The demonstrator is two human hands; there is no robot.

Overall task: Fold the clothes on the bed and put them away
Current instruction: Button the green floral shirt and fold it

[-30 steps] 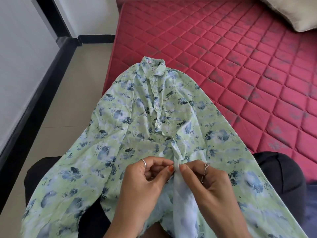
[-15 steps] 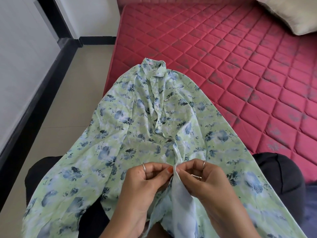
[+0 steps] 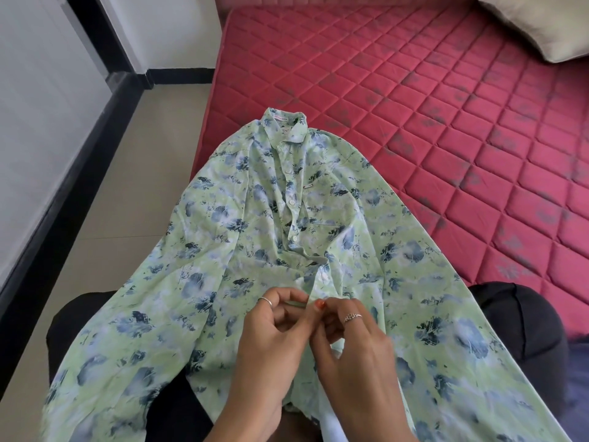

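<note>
1. Pale green floral button-up shirt (image 3: 223, 250) lies front side up, collar on the near left corner of the red quilted mattress (image 3: 414, 106), lower part draped over the person's lap and dark-trousered knees (image 3: 526, 330).
2. Upper buttons are fastened; the placket gapes lower down, near the hands.
3. Left hand (image 3: 271, 339) has its fingers curled, thumb and fingertips pinching the left edge of the shirt's placket at the centre front. Ring on one finger, orange nail polish on the thumb.
4. Right hand (image 3: 353, 349) has its fingers curled, pinching the right edge of the placket; it touches the left hand at the thumb tips. Patterned ring on one finger.
5. Whether a button sits between the fingertips cannot be told, it is hidden.
6. Beige pillow (image 3: 541, 23) at the far right corner of the mattress, well apart from the shirt.
7. Tiled beige floor (image 3: 127, 186) left of the bed; white wall with black skirting (image 3: 79, 148) beyond.
</note>
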